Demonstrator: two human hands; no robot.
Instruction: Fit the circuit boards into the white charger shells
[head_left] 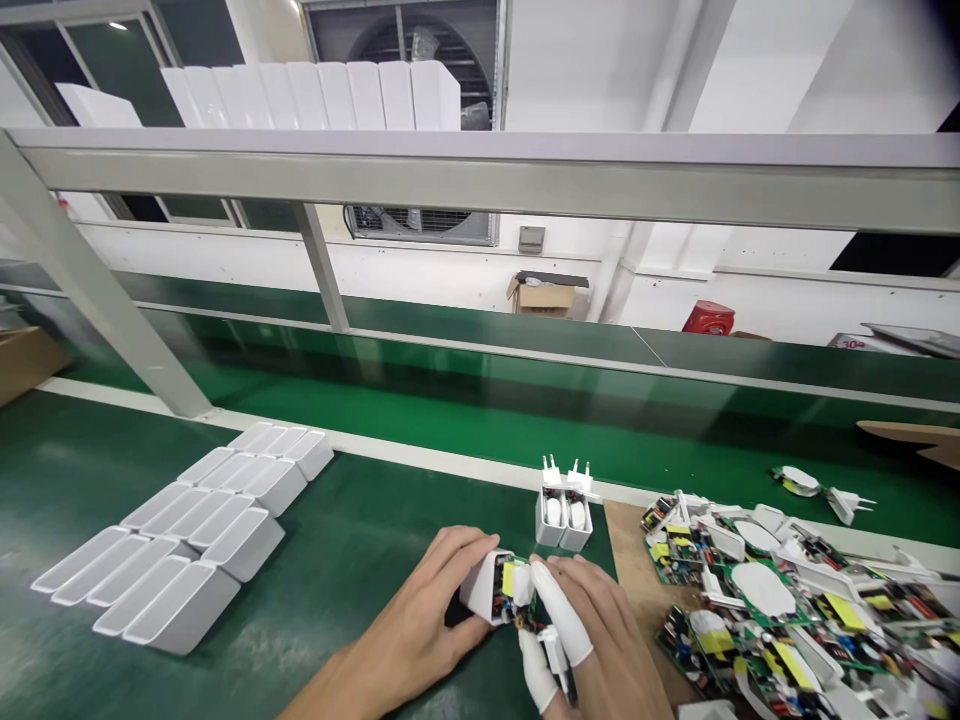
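My left hand (pixel 427 615) is closed around a white plastic charger housing (pixel 477 588), tilted on its side above the green table. With white covers on its thumb and a finger, my right hand (pixel 604 630) grips a circuit board (pixel 516 590) at the housing's open end. The board carries yellow-wrapped parts and looks partly inside the housing; how deep it sits is hidden. A small white piece (pixel 555 655) shows by my right thumb. Just beyond my hands, two white housings (pixel 562 525) stand upright with boards inside and plug pins on top.
Rows of white housings (pixel 180 520) lie at the left. Piled circuit boards (pixel 765 600) cover a brown board (pixel 630 560) at the right. Behind runs a green conveyor belt (pixel 450 425), with two loose parts (pixel 821 490) on it. A metal frame (pixel 487 175) crosses overhead.
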